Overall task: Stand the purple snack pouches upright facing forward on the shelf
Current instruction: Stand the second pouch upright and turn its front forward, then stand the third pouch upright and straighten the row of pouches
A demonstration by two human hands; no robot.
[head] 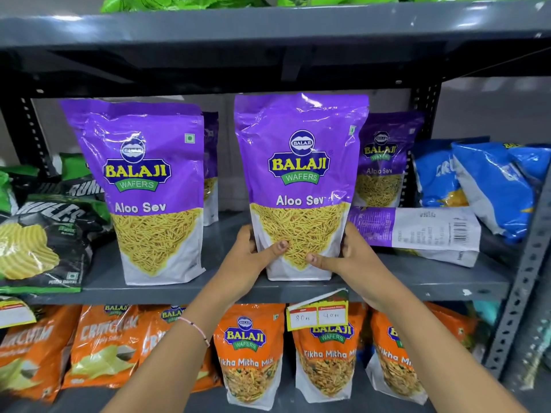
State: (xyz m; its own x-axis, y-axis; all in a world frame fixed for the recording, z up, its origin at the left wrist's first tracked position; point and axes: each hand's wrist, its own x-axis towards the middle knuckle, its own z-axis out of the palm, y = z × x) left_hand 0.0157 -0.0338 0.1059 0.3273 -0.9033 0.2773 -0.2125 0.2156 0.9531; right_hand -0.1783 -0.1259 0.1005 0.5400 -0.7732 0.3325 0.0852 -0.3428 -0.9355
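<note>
A purple Aloo Sev pouch [301,162] stands upright, label forward, at the middle of the grey shelf [432,281]. My left hand [253,254] grips its lower left side, my right hand [346,254] its lower right side, thumbs on the front. A second purple pouch [146,186] stands upright to the left, untouched. Behind it, another purple pouch [210,162] peeks out. One more purple pouch [381,162] stands at the back right, and another [417,231] lies flat on its side, back panel showing, right of my right hand.
Black and green chip bags [44,234] lie at the shelf's left end, blue bags [489,186] lean at the right. Orange pouches [250,353] fill the shelf below, behind a yellow price tag [317,312]. A grey upright post [524,278] stands at the right.
</note>
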